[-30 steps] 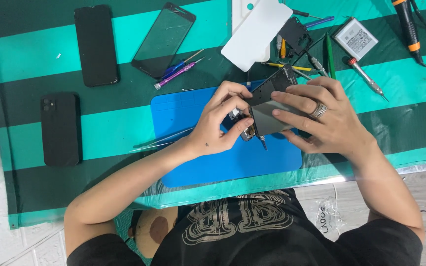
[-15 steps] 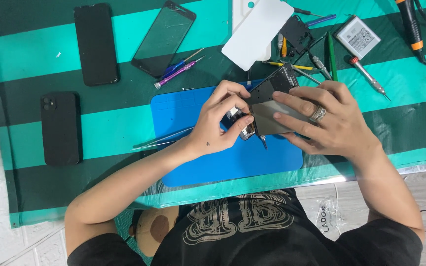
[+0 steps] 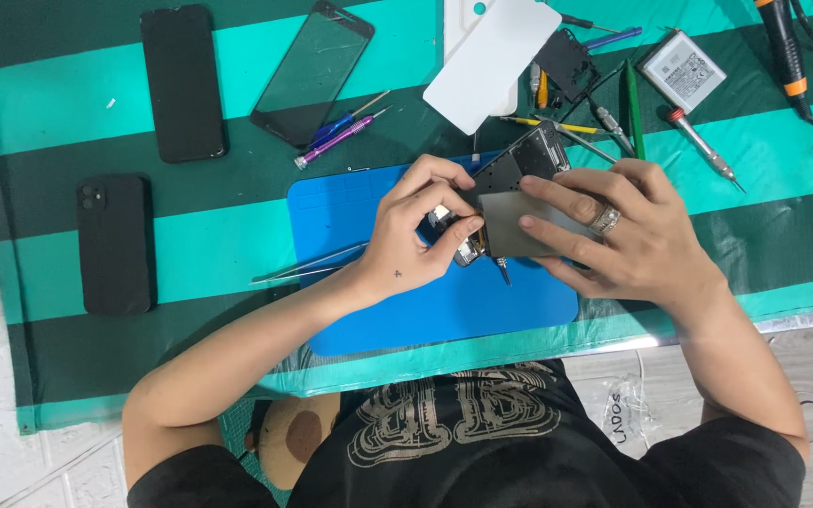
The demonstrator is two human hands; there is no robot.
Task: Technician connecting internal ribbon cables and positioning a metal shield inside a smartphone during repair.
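An opened phone body [image 3: 519,165] with a grey inner plate [image 3: 510,226] lies tilted over a blue work mat [image 3: 350,216]. My right hand [image 3: 628,230], a ring on one finger, holds the grey plate and the phone from the right. My left hand [image 3: 421,226] pinches the phone's lower left corner with fingertips and thumb. Thin tweezers [image 3: 308,266] rest on the mat by my left wrist.
On the green striped cloth lie a black phone [image 3: 183,83], a cased black phone [image 3: 115,243], a glass front panel [image 3: 312,71], a white back cover [image 3: 491,61], a battery [image 3: 681,71], several screwdrivers [image 3: 341,136] and an orange-handled tool [image 3: 783,52].
Both hands and the phone have stayed in place; my fingers shifted only slightly on the phone's corner.
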